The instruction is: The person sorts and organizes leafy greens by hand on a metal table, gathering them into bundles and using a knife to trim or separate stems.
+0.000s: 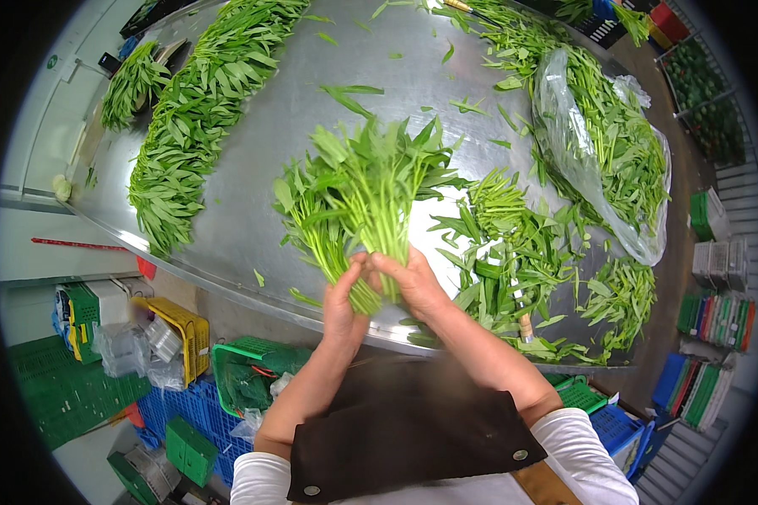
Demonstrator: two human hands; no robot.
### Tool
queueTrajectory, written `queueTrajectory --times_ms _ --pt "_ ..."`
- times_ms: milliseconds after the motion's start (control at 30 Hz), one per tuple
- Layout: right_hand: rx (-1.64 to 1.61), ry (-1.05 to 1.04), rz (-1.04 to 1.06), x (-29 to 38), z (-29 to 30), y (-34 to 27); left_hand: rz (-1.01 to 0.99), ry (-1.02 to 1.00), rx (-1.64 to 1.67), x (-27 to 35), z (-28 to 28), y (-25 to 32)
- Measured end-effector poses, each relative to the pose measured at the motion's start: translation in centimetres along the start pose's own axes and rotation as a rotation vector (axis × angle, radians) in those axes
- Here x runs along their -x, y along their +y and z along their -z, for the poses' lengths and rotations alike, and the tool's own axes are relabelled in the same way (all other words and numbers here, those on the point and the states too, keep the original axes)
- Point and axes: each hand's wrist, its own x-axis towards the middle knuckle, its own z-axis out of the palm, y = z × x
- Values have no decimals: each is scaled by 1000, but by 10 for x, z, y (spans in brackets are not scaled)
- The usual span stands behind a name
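Observation:
My left hand (343,306) is closed around the lower stems of a bunch of leafy greens (328,243), which look like water spinach. A second bunch of the same greens (382,208) stands upright in my right hand (420,284), its stems a little blurred. Both hands meet near the table's front edge, fingertips close together, and the leaves fan out away from me. Just right of my right hand lies a pile of loose greens and cut stems (496,202). A knife with a wooden handle (526,325) lies partly buried in that pile.
Bundled greens (183,139) form a long row on the left of the metal table (259,145). At the right, a clear plastic bag (565,107) lies over more greens (625,164). Below the front edge stand a yellow crate (186,334) and a green basket (252,347).

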Motion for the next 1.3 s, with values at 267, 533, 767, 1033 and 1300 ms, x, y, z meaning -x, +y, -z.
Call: queueTrajectory --times_ms 267,533,767,1033,1300 --pt "1268 90 -134 9 -4 -12 265 -72 386 -12 31 -37" --pt "1704 238 286 19 3 -39 318 -200 415 -8 20 -32" --pt "1637 -143 395 -37 -14 -32 318 -71 292 -7 17 -38" --pt "1311 -272 634 -27 4 -26 289 -172 142 -15 33 -44" --pt "1436 -149 654 -50 16 -5 297 -89 -3 -10 20 -33"
